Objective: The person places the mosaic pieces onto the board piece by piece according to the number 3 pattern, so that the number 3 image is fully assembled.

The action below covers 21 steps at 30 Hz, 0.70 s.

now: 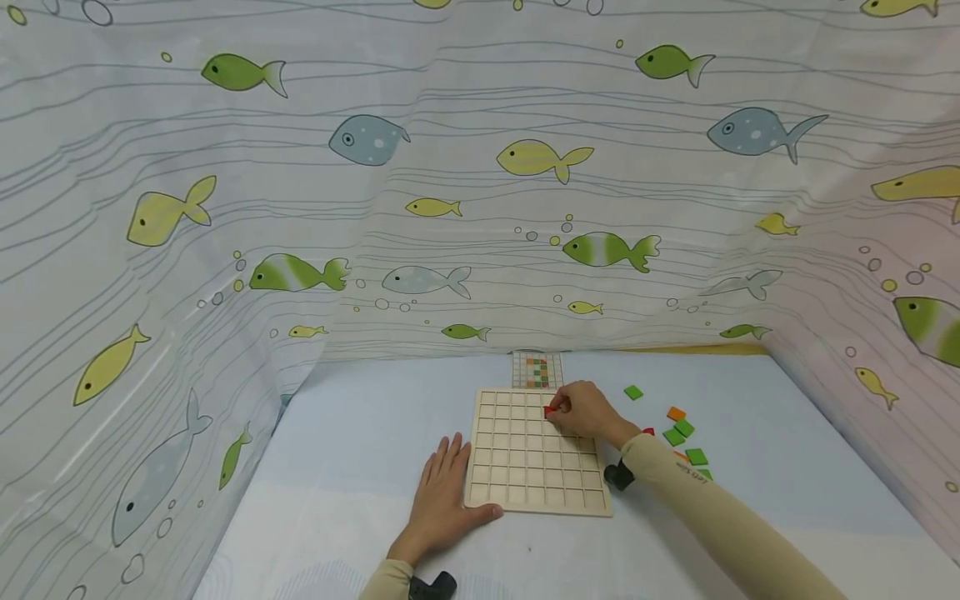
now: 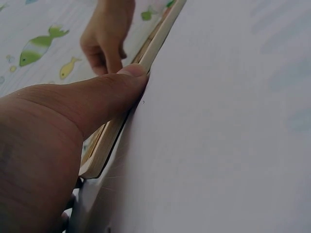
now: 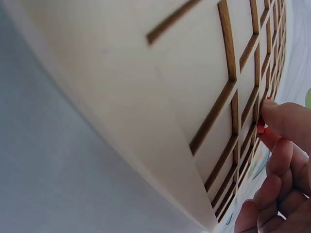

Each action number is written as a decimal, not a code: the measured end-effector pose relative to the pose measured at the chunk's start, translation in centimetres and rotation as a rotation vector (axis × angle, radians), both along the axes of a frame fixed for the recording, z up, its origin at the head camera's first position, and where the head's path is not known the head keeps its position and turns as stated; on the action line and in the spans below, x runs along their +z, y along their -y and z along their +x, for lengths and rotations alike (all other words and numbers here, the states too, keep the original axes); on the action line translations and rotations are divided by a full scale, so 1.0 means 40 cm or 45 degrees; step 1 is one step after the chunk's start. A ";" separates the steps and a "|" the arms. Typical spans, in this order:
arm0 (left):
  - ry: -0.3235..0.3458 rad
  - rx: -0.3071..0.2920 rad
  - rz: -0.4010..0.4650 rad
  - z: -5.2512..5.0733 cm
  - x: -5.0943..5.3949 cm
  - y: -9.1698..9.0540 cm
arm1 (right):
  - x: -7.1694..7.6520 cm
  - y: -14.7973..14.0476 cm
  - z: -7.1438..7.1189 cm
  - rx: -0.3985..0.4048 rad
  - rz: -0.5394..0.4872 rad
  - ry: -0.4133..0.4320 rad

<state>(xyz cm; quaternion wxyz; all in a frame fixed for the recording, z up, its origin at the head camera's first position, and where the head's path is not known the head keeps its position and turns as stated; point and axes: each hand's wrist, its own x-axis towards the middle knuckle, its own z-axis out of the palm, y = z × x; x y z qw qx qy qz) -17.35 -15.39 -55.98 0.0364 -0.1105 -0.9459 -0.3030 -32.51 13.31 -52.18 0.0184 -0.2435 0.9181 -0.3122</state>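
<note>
A square wooden grid board (image 1: 525,479) lies flat on the table. My left hand (image 1: 442,504) rests at its lower left corner, the spread fingers along the left side and the thumb against the near edge. In the left wrist view that thumb (image 2: 104,94) touches the board's rim. Over the upper right part of the grid, my right hand (image 1: 588,410) pinches a small red tile (image 1: 549,412) between thumb and index finger. The right wrist view shows the red tile (image 3: 261,125) at the grid lines, mostly covered by the fingertips. The visible grid cells hold no other tiles.
A pattern card (image 1: 537,371) with orange, green and red squares lies beyond the board's far edge. Loose green tiles (image 1: 697,457), an orange tile (image 1: 677,413) and a partly hidden red tile (image 1: 648,431) lie to the right. A fish-patterned curtain (image 1: 480,233) surrounds the table.
</note>
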 end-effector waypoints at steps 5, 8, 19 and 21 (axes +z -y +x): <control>0.002 0.003 0.002 0.002 0.000 0.000 | -0.005 -0.004 -0.011 0.021 -0.010 0.000; 0.005 0.003 0.001 0.002 -0.001 0.000 | -0.008 -0.008 -0.019 0.036 -0.014 0.035; 0.029 -0.006 0.019 0.000 0.000 0.000 | 0.007 -0.016 -0.024 0.093 -0.069 0.147; 0.034 -0.004 0.021 0.000 0.002 0.001 | 0.006 -0.015 -0.026 0.084 -0.060 0.141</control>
